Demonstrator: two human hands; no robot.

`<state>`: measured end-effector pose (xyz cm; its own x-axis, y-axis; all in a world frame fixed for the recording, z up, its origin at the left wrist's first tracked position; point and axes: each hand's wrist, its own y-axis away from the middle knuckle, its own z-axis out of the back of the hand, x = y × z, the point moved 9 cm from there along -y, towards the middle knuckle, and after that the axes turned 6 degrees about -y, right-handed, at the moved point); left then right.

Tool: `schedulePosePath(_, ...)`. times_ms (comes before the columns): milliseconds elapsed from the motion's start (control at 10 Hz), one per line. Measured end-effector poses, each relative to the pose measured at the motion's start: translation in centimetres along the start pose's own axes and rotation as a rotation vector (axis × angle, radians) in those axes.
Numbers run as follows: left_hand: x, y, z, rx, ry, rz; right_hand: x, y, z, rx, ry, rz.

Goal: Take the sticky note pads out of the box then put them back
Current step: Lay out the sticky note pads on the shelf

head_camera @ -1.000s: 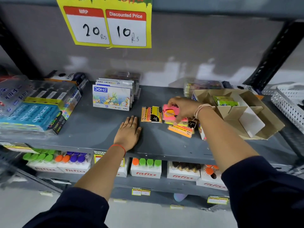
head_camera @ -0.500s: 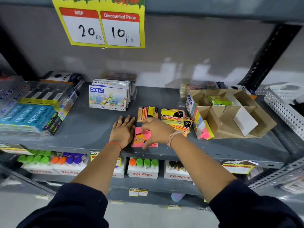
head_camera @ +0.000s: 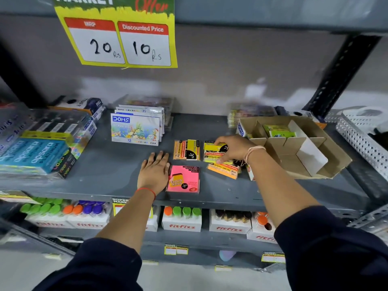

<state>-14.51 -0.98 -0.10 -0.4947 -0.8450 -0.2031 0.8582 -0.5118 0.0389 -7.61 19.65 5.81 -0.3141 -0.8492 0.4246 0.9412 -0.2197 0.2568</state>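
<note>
A pink sticky note pad (head_camera: 183, 179) lies flat near the front edge of the grey shelf (head_camera: 117, 164). My left hand (head_camera: 154, 171) rests flat on the shelf just left of it, fingers apart, holding nothing. My right hand (head_camera: 232, 149) closes thumb and fingers around a yellow sticky note pad (head_camera: 214, 151) on top of a small pile; an orange pad (head_camera: 223, 170) pokes out below. Another orange and yellow pad pair (head_camera: 186, 150) lies left of the pile. The divided cardboard box (head_camera: 327, 148) stands open at the right, with a green pad (head_camera: 277, 131) in a back compartment.
A stack of Doms oil pastel boxes (head_camera: 136, 130) stands behind my left hand. Wrapped Apsara packs (head_camera: 39, 150) fill the shelf's left end. A perforated metal rack (head_camera: 361, 141) borders the box on the right. Fitfizz bottle cartons (head_camera: 181, 225) line the lower shelf.
My right hand set the pink pad down near the shelf's front edge, let it go, and moved back right onto the yellow pad on the pile. My left hand stayed flat.
</note>
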Motion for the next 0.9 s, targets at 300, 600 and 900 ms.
schedulePosePath(300, -0.1, 0.1, 0.1, -0.007, 0.003, 0.007, 1.8, 2.7, 2.3, -0.108, -0.102, 0.068)
schedulePosePath(600, 0.0, 0.1, 0.0, -0.005, 0.011, 0.008, 3.3, 7.5, -5.7, 0.243, 0.118, 0.069)
schedulePosePath(900, -0.1, 0.1, 0.1, -0.020, 0.005, 0.008, 2.8, 5.2, -4.5, 0.038, 0.212, 0.102)
